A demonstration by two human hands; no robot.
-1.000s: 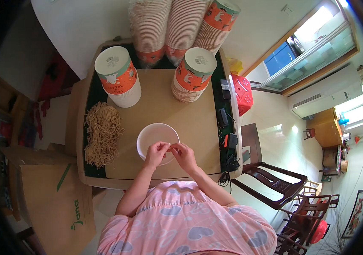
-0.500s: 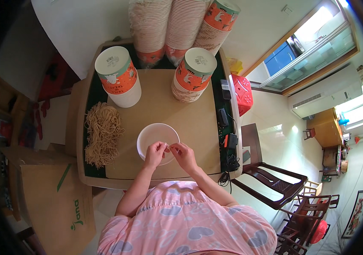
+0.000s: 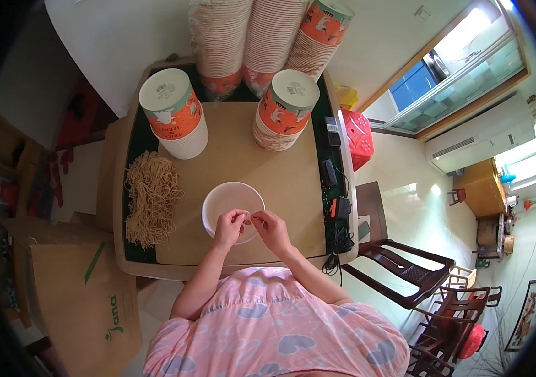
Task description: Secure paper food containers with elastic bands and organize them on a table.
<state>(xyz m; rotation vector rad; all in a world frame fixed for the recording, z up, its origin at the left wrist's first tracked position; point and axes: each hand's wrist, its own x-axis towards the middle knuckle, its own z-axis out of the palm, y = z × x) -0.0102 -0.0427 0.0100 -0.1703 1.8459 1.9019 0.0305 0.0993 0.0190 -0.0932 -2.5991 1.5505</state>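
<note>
Both of my hands meet over the near side of a white paper tub point(image 3: 233, 195), its round mouth facing up. My left hand point(image 3: 231, 227) is closed in a pinch at the fingertips. Close beside it, my right hand point(image 3: 271, 231) also pinches with thumb and forefinger. Whatever lies between the fingers is too small to make out. To the left lies a loose heap of beige cords point(image 3: 153, 201). Two upside-down stacks of orange, green and white paper tubs, a left stack point(image 3: 180, 122) and a right stack point(image 3: 285, 113), stand farther back.
Tall stacks of tubs point(image 3: 221, 44), some plastic-wrapped, line the table's far edge. Cables and black adapters point(image 3: 341, 208) run along its right side. A large cardboard box point(image 3: 86, 295) stands at the left, a dark wooden chair point(image 3: 406, 267) at the right. Behind is a red stool point(image 3: 357, 139).
</note>
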